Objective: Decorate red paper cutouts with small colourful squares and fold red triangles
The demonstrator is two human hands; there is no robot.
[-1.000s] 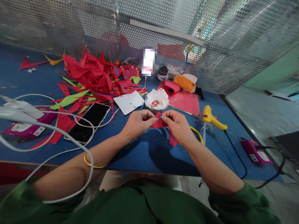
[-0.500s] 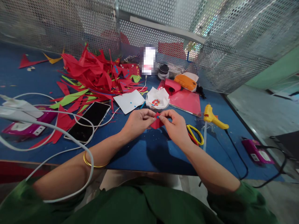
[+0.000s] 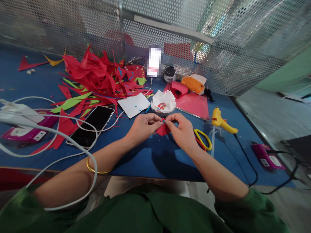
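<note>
Between my two hands, above the blue table, is a small folded piece of red paper with a bit of blue at its top edge. My left hand pinches its left side between thumb and fingers. On the other side, my right hand pinches the paper, its thumb close to the left one. The fingertips partly cover the top of the paper. Just beyond my hands stands a paper-lined bowl with small red, orange and blue bits in it. Beside it lies a white card with a few tiny blue pieces.
Red and green paper scraps heap at the back left. A phone and white cables lie left. At right are scissors, a yellow glue gun with black cord, and a purple box. Perforated metal mesh borders the back.
The red paper has tilted slightly in my fingers, its lower edge now more pointed. Both hands stay in nearly the same place, still pinching it.
</note>
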